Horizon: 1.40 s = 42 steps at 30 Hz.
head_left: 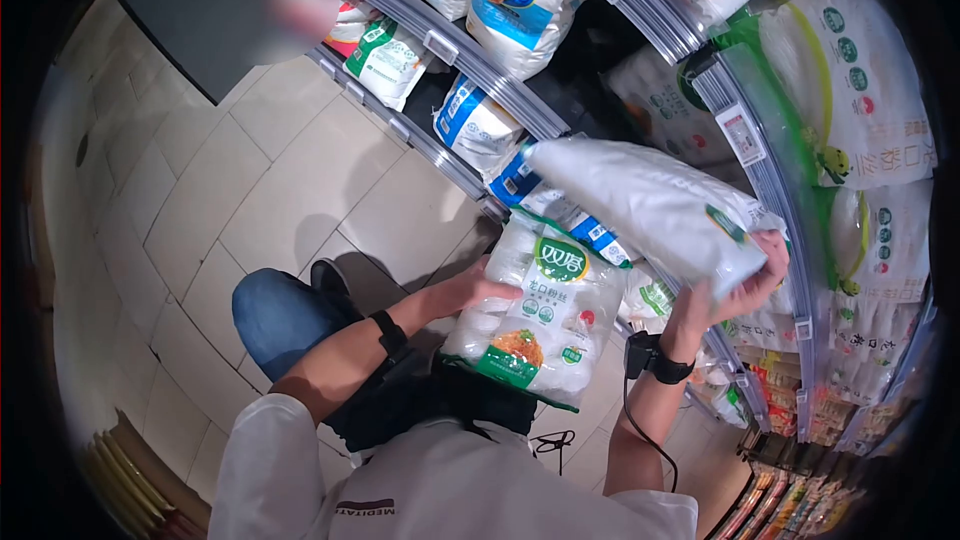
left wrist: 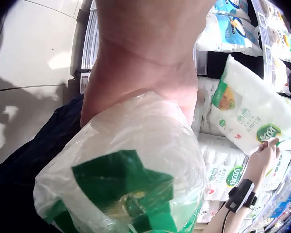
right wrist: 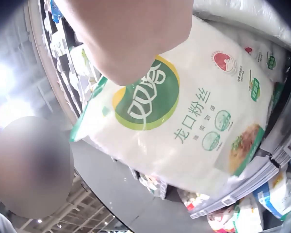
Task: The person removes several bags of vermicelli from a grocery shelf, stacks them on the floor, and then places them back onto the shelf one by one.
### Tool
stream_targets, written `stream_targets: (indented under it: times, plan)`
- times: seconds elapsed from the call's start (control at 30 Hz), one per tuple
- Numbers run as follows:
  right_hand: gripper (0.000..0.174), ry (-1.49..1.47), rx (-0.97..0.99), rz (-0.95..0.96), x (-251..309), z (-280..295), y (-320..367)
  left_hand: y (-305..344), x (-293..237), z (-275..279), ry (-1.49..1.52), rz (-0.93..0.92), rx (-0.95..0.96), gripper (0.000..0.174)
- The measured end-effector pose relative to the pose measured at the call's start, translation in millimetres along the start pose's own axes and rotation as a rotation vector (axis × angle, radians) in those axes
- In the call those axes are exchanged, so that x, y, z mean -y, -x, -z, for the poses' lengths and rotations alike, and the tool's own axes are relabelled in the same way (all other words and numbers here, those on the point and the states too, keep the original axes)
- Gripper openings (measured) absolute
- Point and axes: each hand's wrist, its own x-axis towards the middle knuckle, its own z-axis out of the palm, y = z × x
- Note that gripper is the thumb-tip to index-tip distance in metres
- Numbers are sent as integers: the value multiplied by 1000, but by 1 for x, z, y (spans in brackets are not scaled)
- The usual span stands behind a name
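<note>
In the head view my left hand (head_left: pixel 478 292) grips the left edge of a clear noodle pack (head_left: pixel 545 315) with a green label, held upright in front of my body. That pack (left wrist: pixel 131 179) fills the lower part of the left wrist view, below my wrist. My right hand (head_left: pixel 752 285) pinches one end of a second white pack (head_left: pixel 650 205), which lies tilted across the shelf edge in the head view. In the right wrist view the printed front of this pack (right wrist: pixel 160 111) shows, with the hand (right wrist: pixel 136 43) at its top corner; some fingertips are hidden.
Shelves with grey price rails (head_left: pixel 745 140) curve along the right side, stocked with white bags (head_left: pixel 850 90) and blue-and-white bags (head_left: pixel 475 125). A dark panel (head_left: pixel 180 20) stands at the upper left over the tiled floor (head_left: pixel 270 180). Another person's blurred face is near.
</note>
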Motion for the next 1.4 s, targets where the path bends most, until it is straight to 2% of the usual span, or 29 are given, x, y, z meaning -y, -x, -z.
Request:
stream_targets:
  times: [0.03,0.07,0.1,0.17,0.2,0.27,0.4,0.43,0.63,0.73,0.8,1.07,1.17,1.4]
  plan:
    - [26,-60,14,35,-8,10,0,-1,1,2,-10,3,4,75]
    - [26,-190,40,-17,-9,20,4,-1,3,4,-18,12,10,73]
    - [26,-420,93,-109,-12,24,8,4,1,5,-197,-22,-19,71]
    - [29,-773,221,-280,-24,27,23,1,-1,-2,-206,-129,-120,63]
    - [30,-925,304,-322,-36,28,38,0,-4,-7,-118,-20,-195,62]
    - [30,-1138,425,-478,-50,33,62,-4,-1,-3,-43,31,-170,64]
    - [31,-1184,412,-836,-32,64,86,-2,8,8,-34,85,-160,67]
    - [31,-1176,394,-880,-27,72,91,3,8,7,-18,65,-165,66]
    - [31,-1184,252,-1090,-12,100,116,12,20,24,30,242,-172,65]
    - [32,-1208,211,-1112,-4,102,118,21,25,27,19,303,-274,61]
    - [32,-1215,206,-1091,0,100,114,25,36,40,27,309,-277,60]
    - [24,-1019,432,-779,6,98,91,33,41,65,-27,356,-281,60]
    - [21,-1030,424,-641,19,92,82,32,43,72,-25,349,-278,63]
    - [34,-1032,372,-536,18,71,80,26,36,69,-49,362,-238,65]
